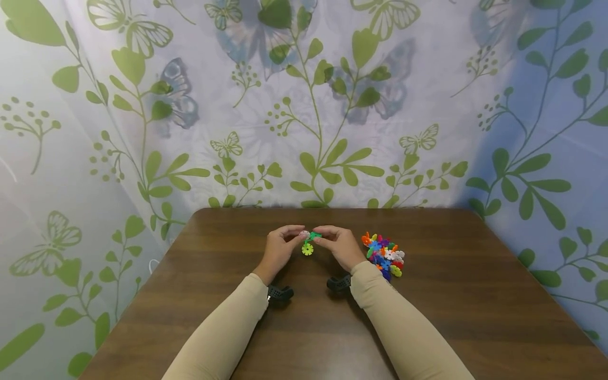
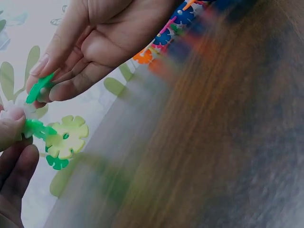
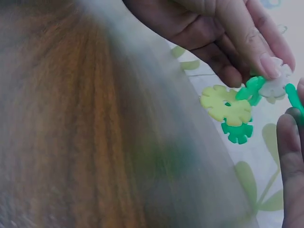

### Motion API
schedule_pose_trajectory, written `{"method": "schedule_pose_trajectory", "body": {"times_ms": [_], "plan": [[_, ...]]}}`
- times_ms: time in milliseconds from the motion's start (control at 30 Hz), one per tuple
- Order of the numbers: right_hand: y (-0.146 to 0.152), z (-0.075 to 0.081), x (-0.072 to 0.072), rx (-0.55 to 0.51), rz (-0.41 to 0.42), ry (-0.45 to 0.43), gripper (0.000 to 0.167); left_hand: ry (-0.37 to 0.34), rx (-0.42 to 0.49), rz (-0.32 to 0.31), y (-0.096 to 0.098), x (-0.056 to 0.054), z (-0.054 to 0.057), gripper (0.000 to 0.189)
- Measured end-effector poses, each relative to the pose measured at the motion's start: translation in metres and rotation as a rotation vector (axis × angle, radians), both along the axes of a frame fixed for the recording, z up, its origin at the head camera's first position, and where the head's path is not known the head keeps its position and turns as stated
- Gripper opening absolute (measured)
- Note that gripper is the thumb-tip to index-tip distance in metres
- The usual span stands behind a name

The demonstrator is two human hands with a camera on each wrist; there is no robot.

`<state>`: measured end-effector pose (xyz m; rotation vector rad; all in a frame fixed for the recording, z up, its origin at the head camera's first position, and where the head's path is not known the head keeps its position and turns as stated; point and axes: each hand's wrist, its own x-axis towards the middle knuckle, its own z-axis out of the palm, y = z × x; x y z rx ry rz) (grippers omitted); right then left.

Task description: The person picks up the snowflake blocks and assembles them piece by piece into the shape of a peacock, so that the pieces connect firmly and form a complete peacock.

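My left hand [image 1: 277, 250] pinches a white notched flower disc [image 3: 277, 80] between thumb and fingers. Joined to that disc is a green flower disc [image 3: 253, 90], followed by a yellow-green one [image 2: 66, 137] and another green one [image 2: 57, 162] below. Facing it, my right hand [image 1: 341, 247] holds a separate-looking green disc [image 2: 40, 89] by thumb and fingertips, edge against the white disc. Whether their slots interlock is hard to tell. Both hands are raised over the far middle of the table.
A heap of multicoloured flower discs [image 1: 385, 258] lies on the brown wooden table [image 1: 304, 327], right of my right hand. Dark perforated wrist mounts [image 1: 281, 293] hang under both wrists. Behind the table's far edge hangs a leaf-and-butterfly patterned curtain [image 1: 266, 174].
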<state>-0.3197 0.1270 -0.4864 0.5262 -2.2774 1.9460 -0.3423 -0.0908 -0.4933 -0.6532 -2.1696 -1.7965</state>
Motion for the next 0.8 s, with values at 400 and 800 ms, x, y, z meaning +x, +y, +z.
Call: {"method": "schedule_pose_trajectory", "body": {"times_ms": [400,800], "plan": [[0.001,0.0,0.002,-0.024,0.05,-0.013,0.026,-0.005,-0.011,-0.054,-0.001,0.004,0.005,0.025],[0.002,0.0,0.006,-0.023,0.083,-0.029,0.024,-0.016,-0.047,-0.121,-0.004,0.006,0.009,0.016]]}}
